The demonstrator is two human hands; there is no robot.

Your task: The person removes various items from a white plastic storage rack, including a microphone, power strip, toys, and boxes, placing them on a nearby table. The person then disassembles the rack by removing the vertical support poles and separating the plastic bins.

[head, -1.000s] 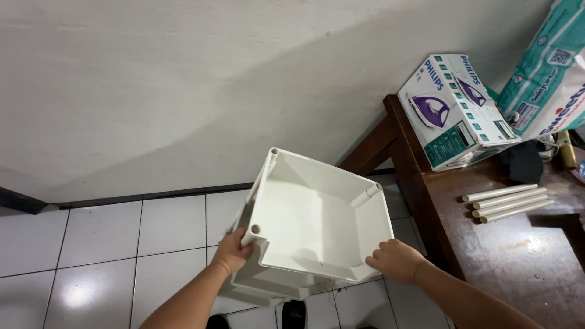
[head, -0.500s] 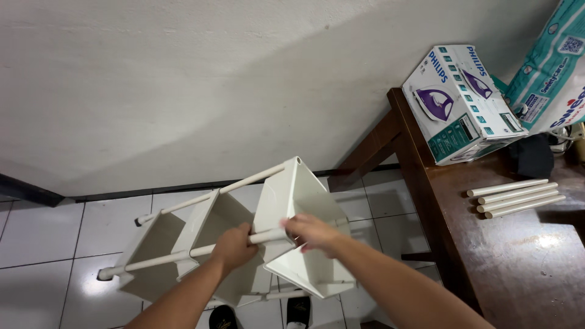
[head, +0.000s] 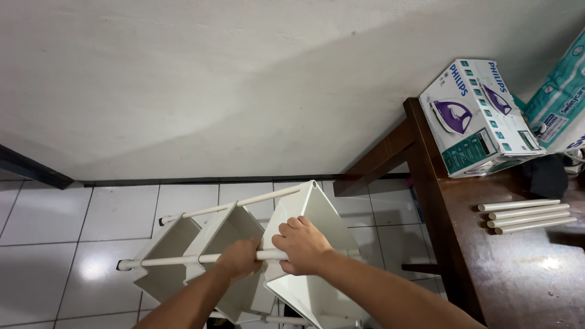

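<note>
A white plastic shelf rack [head: 225, 244] with three square trays lies tilted on its side above the tiled floor, its thin white poles running left to right. My left hand [head: 239, 258] is closed around the near pole. Right beside it, my right hand [head: 303, 244] grips the same pole at the edge of the rightmost tray [head: 317, 231]. The far pole [head: 231, 205] runs along the back of the trays.
A dark wooden table [head: 487, 268] stands at the right with several loose white tubes [head: 527, 216] on it, a white and green carton [head: 478, 119] and another pack behind. A pale wall rises behind, white floor tiles [head: 73, 231] lie below.
The rack went from showing one open tray face-on to lying sideways with all three trays visible. Both hands moved from the tray's rim onto the near pole.
</note>
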